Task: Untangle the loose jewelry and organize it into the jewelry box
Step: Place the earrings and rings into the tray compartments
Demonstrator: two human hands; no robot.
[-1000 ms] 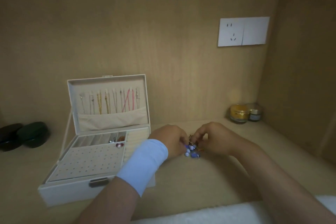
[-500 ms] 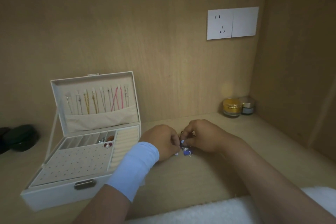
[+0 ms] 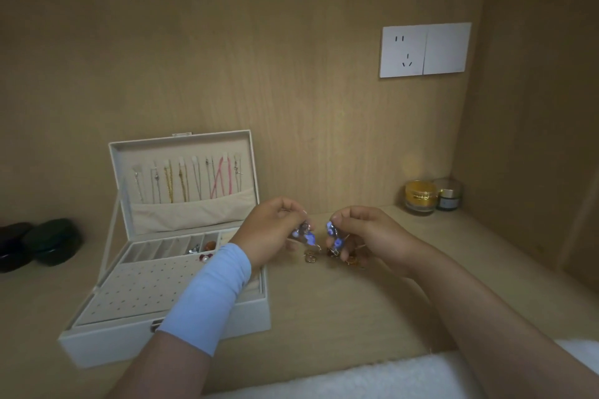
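- The left hand (image 3: 272, 230) pinches a blue-and-lilac beaded piece (image 3: 307, 234) at its curled fingertips; the right hand (image 3: 368, 233) pinches a matching blue piece (image 3: 334, 234) the same way
- The two pieces hang just apart between the hands, above the shelf and right of the jewelry box (image 3: 113, 345); they look like earrings, though blur hides the detail
- Small gold and amber bits (image 3: 351, 261) lie on the shelf under the hands
- The box is cream, its lid upright with thin chains (image 3: 194, 183) hung inside
- Pale wood shelf (image 3: 324, 317) and walls; white socket plate (image 3: 424, 50) on the back wall, two jars (image 3: 420, 197) in the right corner, dark cases (image 3: 52, 241) at left
- Each piece hangs with its long axis roughly vertical; the box runs left to right, clasp facing the person
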